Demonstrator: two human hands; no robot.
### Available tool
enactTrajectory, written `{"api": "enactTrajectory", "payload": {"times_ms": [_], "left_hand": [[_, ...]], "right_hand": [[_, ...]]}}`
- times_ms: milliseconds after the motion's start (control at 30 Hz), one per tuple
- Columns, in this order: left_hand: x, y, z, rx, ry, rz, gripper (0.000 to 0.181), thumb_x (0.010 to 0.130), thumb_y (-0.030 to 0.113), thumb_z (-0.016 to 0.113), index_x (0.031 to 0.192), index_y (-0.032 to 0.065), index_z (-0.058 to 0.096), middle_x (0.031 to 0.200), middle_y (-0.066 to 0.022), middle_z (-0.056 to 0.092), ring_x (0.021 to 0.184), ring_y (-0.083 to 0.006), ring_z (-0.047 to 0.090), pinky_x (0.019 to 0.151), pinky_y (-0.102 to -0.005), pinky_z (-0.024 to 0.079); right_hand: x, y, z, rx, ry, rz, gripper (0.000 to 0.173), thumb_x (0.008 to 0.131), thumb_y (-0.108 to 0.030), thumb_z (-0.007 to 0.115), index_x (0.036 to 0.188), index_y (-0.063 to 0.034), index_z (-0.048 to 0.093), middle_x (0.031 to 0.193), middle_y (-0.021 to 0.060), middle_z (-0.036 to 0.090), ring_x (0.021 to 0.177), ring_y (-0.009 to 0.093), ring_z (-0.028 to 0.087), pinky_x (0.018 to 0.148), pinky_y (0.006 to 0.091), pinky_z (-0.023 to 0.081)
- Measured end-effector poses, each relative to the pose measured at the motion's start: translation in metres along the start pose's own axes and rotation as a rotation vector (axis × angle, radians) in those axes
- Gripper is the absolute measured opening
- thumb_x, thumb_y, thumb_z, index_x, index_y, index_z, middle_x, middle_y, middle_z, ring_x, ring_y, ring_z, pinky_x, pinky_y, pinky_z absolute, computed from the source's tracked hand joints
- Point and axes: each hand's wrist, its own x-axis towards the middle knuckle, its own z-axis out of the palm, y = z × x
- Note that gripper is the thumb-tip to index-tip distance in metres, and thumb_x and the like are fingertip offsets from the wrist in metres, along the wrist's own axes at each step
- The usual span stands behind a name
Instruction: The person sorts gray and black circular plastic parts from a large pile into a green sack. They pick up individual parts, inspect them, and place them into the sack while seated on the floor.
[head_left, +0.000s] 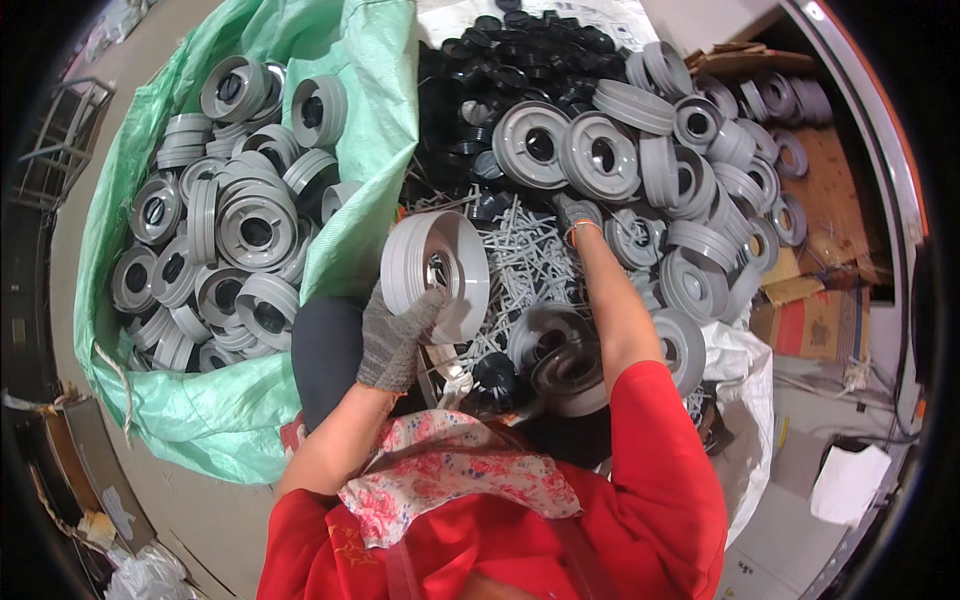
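My left hand (397, 337), in a grey knit glove, holds a grey plastic ring fitting (469, 277) by its lower rim, thumb at the inner opening. My right hand (579, 214), also gloved, reaches to the near edge of the black plastic caps (525, 64); its fingers are partly hidden, and whether they hold anything does not show. Between the hands lies a heap of thin grey plastic sprues (517, 259). Two large grey fittings (531, 146) lie just beyond my right hand. More fittings (555, 337) lie nearer my body.
At the left stands a green woven sack (360, 255) holding many grey fittings with black centres (257, 231). Further grey fittings (694, 283) are piled at the right, beside cardboard (832, 195) and a white woven sack (739, 375). A metal rack (64, 142) stands far left.
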Motion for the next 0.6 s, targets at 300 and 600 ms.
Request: {"api": "enactTrajectory", "payload": {"times_ms": [300,600], "left_hand": [[-0.004,-0.011,-0.01,0.104,0.107,0.105,0.049,0.077,0.01,0.073,0.119,0.0019,0.05,0.104,-0.0059,0.061,0.088,-0.0129,0.059,0.075,-0.026,0.05],[-0.042,-0.02,0.01,0.065,-0.017,-0.138,0.039,0.075,0.014,0.075,0.108,0.0013,0.058,0.096,-0.008,0.063,0.08,-0.0138,0.061,0.066,-0.0264,0.052]], "right_hand": [[-0.154,-0.07,-0.074,0.018,-0.117,-0.397,0.048,0.072,-0.046,0.06,0.089,-0.0021,0.067,0.097,0.0232,0.064,0.094,0.036,0.061,0.081,0.0416,0.047],[-0.297,-0.048,-0.115,0.3,-0.139,-0.701,0.039,0.07,-0.03,0.07,0.097,-0.0028,0.064,0.087,0.0183,0.064,0.083,0.032,0.062,0.077,0.0379,0.049]]}}
